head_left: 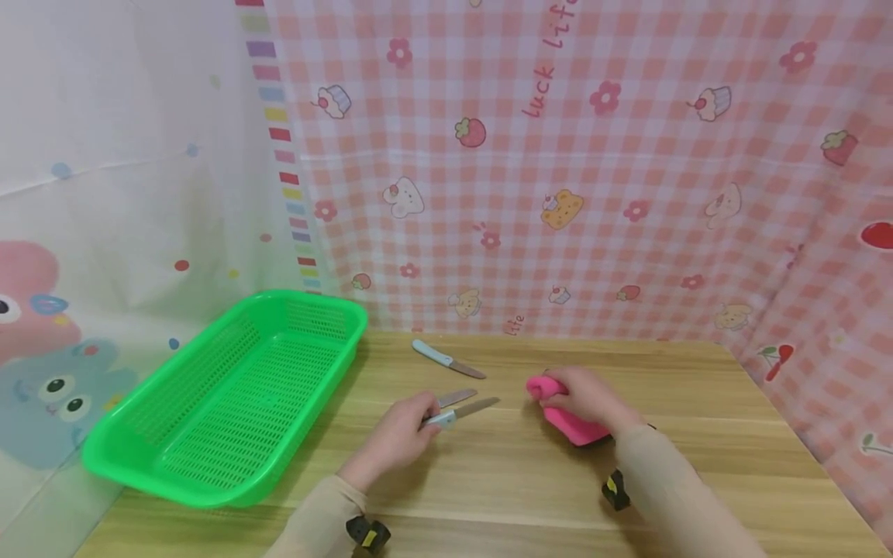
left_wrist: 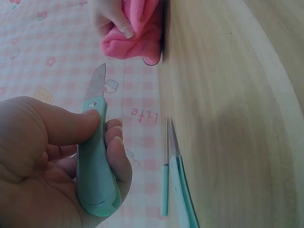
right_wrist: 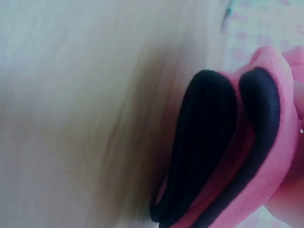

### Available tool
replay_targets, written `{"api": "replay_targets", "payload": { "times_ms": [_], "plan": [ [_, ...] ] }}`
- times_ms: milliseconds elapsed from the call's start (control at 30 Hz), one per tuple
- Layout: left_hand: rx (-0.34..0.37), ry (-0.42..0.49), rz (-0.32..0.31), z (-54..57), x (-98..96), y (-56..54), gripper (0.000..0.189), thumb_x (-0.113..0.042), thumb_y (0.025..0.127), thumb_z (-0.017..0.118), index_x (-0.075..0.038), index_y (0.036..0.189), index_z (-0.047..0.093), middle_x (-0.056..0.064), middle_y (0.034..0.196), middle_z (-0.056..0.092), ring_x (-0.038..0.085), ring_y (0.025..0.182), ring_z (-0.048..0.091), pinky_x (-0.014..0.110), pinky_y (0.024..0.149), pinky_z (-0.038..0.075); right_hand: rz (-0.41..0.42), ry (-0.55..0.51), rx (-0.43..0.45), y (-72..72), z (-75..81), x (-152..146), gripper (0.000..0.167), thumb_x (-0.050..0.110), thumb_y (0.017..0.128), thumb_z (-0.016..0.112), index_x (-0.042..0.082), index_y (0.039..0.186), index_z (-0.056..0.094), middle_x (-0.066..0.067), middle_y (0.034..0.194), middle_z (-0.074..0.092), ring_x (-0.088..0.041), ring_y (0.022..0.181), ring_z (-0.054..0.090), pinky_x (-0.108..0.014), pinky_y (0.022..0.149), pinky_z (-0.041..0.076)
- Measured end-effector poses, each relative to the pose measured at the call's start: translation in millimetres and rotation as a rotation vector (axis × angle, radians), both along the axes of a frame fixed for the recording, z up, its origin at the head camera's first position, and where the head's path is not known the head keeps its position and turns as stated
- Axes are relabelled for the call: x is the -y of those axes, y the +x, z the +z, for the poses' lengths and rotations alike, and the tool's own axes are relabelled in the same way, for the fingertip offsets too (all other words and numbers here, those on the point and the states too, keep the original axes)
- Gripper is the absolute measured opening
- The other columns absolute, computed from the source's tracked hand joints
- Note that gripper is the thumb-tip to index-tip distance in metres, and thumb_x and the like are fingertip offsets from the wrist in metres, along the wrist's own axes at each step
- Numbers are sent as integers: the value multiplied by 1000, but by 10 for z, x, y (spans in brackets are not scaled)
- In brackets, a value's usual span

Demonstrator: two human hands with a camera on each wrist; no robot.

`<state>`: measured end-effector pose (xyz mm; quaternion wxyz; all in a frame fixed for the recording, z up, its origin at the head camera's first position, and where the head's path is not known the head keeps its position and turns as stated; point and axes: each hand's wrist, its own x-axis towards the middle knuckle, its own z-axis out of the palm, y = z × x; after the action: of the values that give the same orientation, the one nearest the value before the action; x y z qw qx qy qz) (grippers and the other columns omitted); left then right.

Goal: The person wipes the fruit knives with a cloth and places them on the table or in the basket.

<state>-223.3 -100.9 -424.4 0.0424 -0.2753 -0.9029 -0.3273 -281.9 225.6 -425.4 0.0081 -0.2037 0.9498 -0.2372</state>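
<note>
My left hand (head_left: 402, 435) grips a small knife (left_wrist: 97, 156) by its light blue-green handle, thumb along the side, blade pointing away from the palm. Two more knives with similar handles lie on the table: one farther back (head_left: 446, 359), the other (head_left: 456, 397) partly hidden behind my left hand. Over on the right, my right hand (head_left: 582, 397) holds a folded bright pink cloth (head_left: 574, 425), with the thumb on top. Black bands (right_wrist: 209, 128) run along the cloth's lower edge, close over the wooden tabletop in the right wrist view.
A green plastic basket (head_left: 342, 364) with a perforated bottom stands at the left of the wooden table (head_left: 516, 496). Pink checked fabric (head_left: 488, 170) hangs along the back and right sides. At the left hangs a white printed sheet (head_left: 139, 217).
</note>
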Motion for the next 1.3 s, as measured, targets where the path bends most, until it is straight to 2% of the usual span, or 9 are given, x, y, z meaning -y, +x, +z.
{"api": "replay_targets", "payload": {
  "times_ms": [267,467,600,667,833,1000,1133,1300],
  "plan": [
    [-21,83,38,43,-54,-10,13,2,91,66,-6,90,56,1,82,60,12,70,52,28,62,48,-118,-189,-83,210,72,-10,30,12,92,70,7,121,67,-14,114,66,-28,99,61,-50,86,50],
    [-54,144,79,88,-121,-15,12,0,92,66,-7,90,56,-1,77,58,10,65,50,26,58,46,-181,-282,-177,354,178,104,34,13,91,73,5,122,63,-14,113,67,-29,97,63,-49,83,51],
    [-44,198,99,118,-180,-19,12,1,91,66,-7,90,56,-1,77,59,12,65,53,26,57,47,-213,-349,-256,455,247,228,37,14,87,77,6,120,62,-13,110,68,-27,94,64,-46,80,52],
    [-28,235,107,138,-212,-21,12,2,91,65,-6,92,56,0,78,60,14,66,56,25,57,48,-193,-371,-327,504,278,294,36,12,85,79,5,116,64,-11,107,69,-25,91,65,-44,77,53],
    [65,357,115,219,-294,-7,9,1,93,64,-4,97,57,4,82,62,14,69,60,25,58,52,-98,-319,-566,579,314,440,35,5,77,85,5,108,69,-10,102,70,-25,91,66,-43,78,55],
    [110,457,88,269,-394,1,11,4,91,65,-1,97,57,7,82,62,14,69,61,25,56,54,-32,-281,-718,633,291,560,35,5,74,86,8,106,71,-8,98,67,-24,87,66,-41,75,56],
    [103,491,82,267,-482,4,11,5,91,65,0,97,57,9,82,64,15,69,62,24,55,54,-7,-270,-791,660,259,658,35,8,73,87,8,105,72,-8,95,65,-24,81,65,-40,69,56],
    [95,523,90,263,-582,26,11,5,92,64,0,101,59,10,82,66,16,68,63,24,54,54,-34,-288,-798,681,230,772,37,9,71,89,6,103,69,-8,94,68,-23,84,66,-39,72,56]
  ]
}}
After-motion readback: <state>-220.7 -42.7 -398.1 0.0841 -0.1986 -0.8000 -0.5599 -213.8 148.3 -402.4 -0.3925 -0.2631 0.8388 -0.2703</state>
